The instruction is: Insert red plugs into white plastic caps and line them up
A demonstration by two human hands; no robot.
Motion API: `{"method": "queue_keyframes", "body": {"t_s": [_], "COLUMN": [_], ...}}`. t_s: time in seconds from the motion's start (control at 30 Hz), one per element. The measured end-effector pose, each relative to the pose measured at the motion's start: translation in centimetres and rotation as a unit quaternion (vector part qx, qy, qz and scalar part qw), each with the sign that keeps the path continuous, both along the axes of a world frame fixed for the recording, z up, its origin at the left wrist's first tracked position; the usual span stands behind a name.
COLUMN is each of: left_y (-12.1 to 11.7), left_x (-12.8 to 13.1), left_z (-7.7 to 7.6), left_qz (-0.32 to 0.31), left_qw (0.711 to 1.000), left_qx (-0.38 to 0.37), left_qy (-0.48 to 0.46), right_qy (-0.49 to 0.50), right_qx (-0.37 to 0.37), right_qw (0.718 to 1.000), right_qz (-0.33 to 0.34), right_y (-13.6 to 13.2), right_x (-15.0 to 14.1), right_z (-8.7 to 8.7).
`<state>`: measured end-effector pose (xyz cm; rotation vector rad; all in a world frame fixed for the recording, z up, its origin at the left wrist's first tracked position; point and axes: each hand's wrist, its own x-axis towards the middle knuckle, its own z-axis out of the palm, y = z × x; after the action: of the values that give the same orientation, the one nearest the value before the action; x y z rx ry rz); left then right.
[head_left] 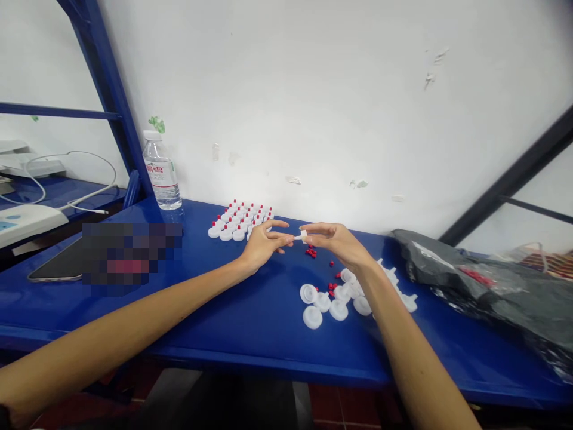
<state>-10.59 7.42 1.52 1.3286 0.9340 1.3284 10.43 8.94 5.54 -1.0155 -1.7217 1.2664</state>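
Note:
Above the table my right hand [336, 240] pinches a small white nozzle cap [302, 236] between thumb and fingers, its spout turned left. My left hand [263, 243] meets the spout's tip with thumb and fingertips; whether a red piece sits between them is hidden. Behind my left hand stand rows of white caps [226, 234] with red tips. Small loose red caps [310, 252] lie under my right hand. Nearer me, several white nozzle caps without red tips [339, 309] are scattered, some partly covered by my right forearm.
A water bottle [162, 173] stands at the back left of the blue table [250, 325]. To the left lies a dark flat device [58, 263], partly blurred out. A grey plastic bag [465, 292] covers the right side. The white wall [313, 107] closes off the back.

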Motion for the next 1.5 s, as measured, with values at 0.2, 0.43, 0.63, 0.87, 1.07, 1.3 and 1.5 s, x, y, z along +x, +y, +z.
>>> {"method": "queue_keyframes", "body": {"t_s": [0.2, 0.43, 0.63, 0.87, 1.07, 1.3, 1.5], "left_y": [0.1, 0.3, 0.3, 1.2, 2.8, 3.2, 3.4], "left_x": [-0.2, -0.2, -0.3, -1.7, -4.5, -5.2, -5.2], "left_z": [0.0, -0.3, 0.2, 2.7, 3.5, 3.2, 2.7], "left_qz": [-0.008, 0.018, 0.031, 0.037, -0.015, 0.004, 0.043], "left_qw": [0.999, 0.999, 0.999, 0.991, 0.955, 0.904, 0.852], "left_qx": [0.019, 0.010, 0.027, 0.067, 0.123, 0.193, 0.220], "left_qy": [-0.036, -0.036, -0.007, 0.108, 0.269, 0.382, 0.473], "right_qy": [0.007, -0.012, 0.002, 0.026, 0.029, 0.006, -0.025], "right_qx": [0.014, 0.076, 0.090, 0.139, 0.136, 0.114, 0.121], "right_qw": [1.000, 0.997, 0.996, 0.989, 0.975, 0.976, 0.976], "right_qz": [0.003, -0.004, -0.006, -0.050, -0.174, -0.184, -0.177], "right_y": [-0.2, -0.3, -0.3, -0.3, 0.3, 0.4, 0.6], "right_x": [-0.7, -1.3, -1.6, -0.8, 0.5, 0.4, 0.2], "right_z": [-0.1, -0.1, -0.2, 0.7, 1.2, 0.7, 0.4]}}
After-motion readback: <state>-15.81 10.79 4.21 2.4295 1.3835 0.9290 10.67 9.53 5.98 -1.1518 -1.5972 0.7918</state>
